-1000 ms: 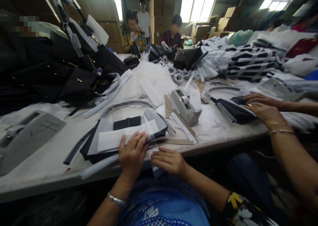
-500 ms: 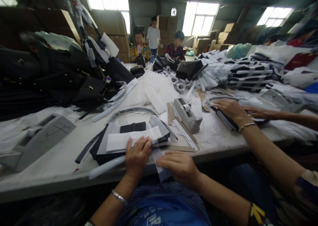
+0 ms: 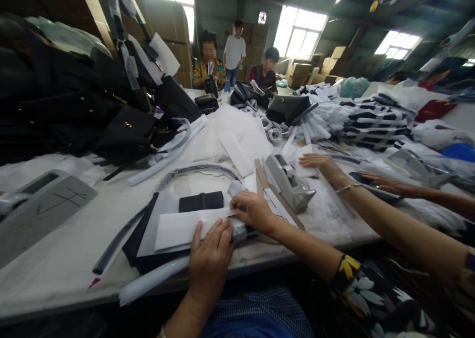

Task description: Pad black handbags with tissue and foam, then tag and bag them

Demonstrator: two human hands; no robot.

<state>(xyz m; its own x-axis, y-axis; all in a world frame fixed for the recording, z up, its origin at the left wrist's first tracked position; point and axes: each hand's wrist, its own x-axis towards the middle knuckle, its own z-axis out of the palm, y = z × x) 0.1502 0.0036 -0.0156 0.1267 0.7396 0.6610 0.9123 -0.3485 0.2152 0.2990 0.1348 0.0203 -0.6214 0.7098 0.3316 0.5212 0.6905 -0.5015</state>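
A flat black leather piece [image 3: 202, 201] lies near the table's front edge, partly covered by a white foam sheet [image 3: 178, 227]. My left hand [image 3: 210, 259] rests on the sheet's right end with its fingers stretched flat. My right hand [image 3: 253, 212] is just beyond it, fingers curled and pinching the crumpled end of the wrapping at the piece's right side. A plastic-wrapped strap [image 3: 193, 169] arcs behind the piece.
A grey tape dispenser [image 3: 291, 182] stands right of my hands, another [image 3: 40, 204] at the far left. Black handbags [image 3: 92, 110] are piled at back left. A co-worker's hand [image 3: 315, 161] reaches in from the right. People sit at the table's far end.
My right hand rose from the table's front edge to the wrapped piece's right end. My left hand slid slightly back. The co-worker's hand moved left, towards the tape dispenser.
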